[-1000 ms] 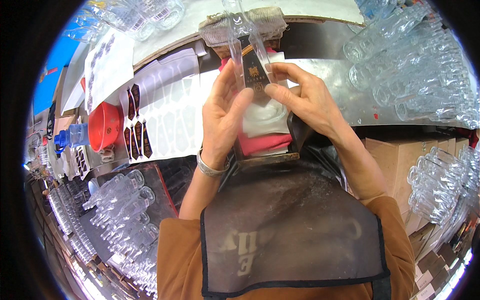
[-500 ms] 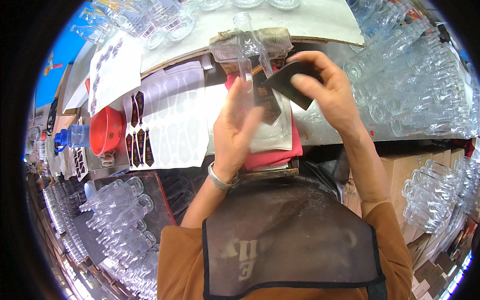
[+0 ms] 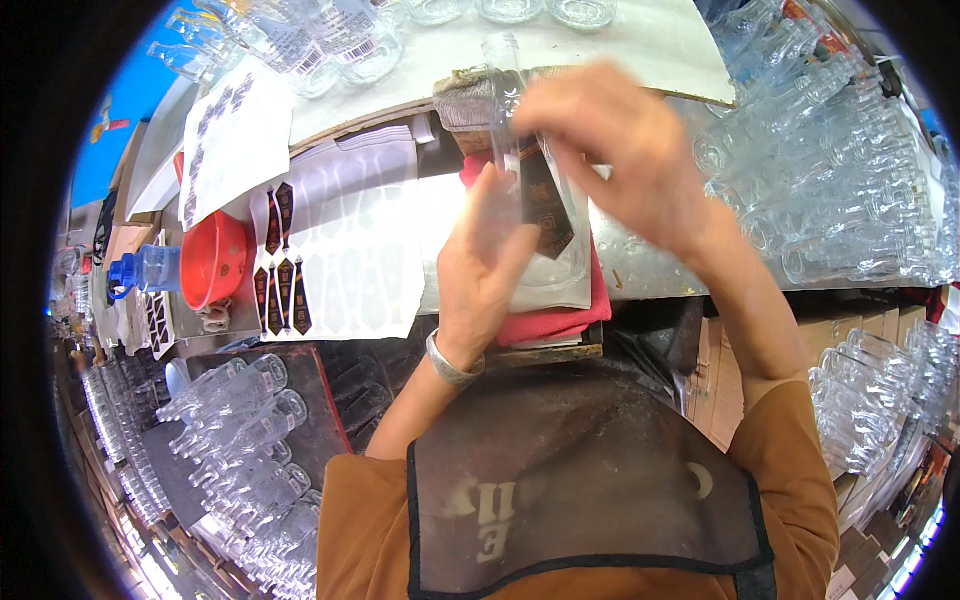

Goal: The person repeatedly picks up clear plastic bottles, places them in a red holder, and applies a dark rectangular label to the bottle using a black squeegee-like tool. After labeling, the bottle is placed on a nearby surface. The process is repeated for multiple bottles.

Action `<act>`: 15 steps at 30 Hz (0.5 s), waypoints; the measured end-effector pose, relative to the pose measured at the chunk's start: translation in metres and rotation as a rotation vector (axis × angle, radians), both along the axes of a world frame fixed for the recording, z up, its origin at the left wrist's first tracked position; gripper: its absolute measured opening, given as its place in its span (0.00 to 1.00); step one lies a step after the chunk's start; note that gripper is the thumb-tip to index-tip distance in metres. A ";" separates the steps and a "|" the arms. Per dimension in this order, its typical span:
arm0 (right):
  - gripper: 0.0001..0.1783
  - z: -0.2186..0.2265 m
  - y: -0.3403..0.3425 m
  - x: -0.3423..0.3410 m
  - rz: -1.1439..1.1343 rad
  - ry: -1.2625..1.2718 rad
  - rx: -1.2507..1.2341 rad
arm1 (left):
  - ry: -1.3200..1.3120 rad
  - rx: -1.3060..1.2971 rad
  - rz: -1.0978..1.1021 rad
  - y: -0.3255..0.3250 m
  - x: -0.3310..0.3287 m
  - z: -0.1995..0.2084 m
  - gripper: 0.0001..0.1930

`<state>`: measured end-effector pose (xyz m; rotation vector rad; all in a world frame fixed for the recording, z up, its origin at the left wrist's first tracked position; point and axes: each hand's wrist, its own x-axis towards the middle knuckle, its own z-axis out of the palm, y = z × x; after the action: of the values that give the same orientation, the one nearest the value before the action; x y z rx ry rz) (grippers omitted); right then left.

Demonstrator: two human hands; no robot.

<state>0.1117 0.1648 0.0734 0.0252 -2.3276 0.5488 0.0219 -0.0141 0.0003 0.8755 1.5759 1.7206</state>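
A clear glass bottle [image 3: 503, 62] lies on a padded rest, its neck pointing away from me. On its upper side is a black tie-shaped label [image 3: 549, 214] with small gold-brown markings. My left hand [image 3: 475, 262] grips the bottle along its left side, thumb stretched toward the label. Above the bottle's shoulder, my right hand [image 3: 625, 150] is smeared by motion, its fingers bent over the glass. Whether it still has the flat black piece is hidden. Under the bottle are a white sheet and a red cloth [image 3: 553, 322]; a grey rag [image 3: 462, 105] props the neck.
Left of the rest lies a sheet of tie-shaped labels [image 3: 350, 230], several of its places bare. Beyond it are a red bowl [image 3: 214, 262] and another label sheet [image 3: 238, 135]. Many glass bottles [image 3: 830, 190] are heaped at the right; more stand on the far board [image 3: 640, 60].
My right hand has moved up and left over the bottle's shoulder; the flat black piece it held no longer shows. My left hand stays at the bottle, and the view has shifted slightly.
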 end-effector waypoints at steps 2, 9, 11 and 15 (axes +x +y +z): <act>0.20 -0.009 -0.018 0.014 0.208 -0.053 -0.039 | -0.175 0.122 -0.030 -0.004 -0.004 -0.005 0.33; 0.20 -0.027 0.022 0.020 -0.160 -0.240 -0.766 | -0.145 -0.116 0.004 0.035 -0.038 0.025 0.28; 0.25 -0.033 0.023 0.003 -0.188 -0.432 -0.794 | -0.156 -0.171 0.058 0.054 -0.038 0.025 0.27; 0.32 -0.025 0.015 -0.014 -0.178 -0.511 -0.762 | -0.032 -0.125 0.093 0.067 -0.035 0.006 0.25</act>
<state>0.0980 0.1794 0.0482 -0.7456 -2.3911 1.4400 -0.0130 0.0525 0.0062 0.7196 1.7062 1.6709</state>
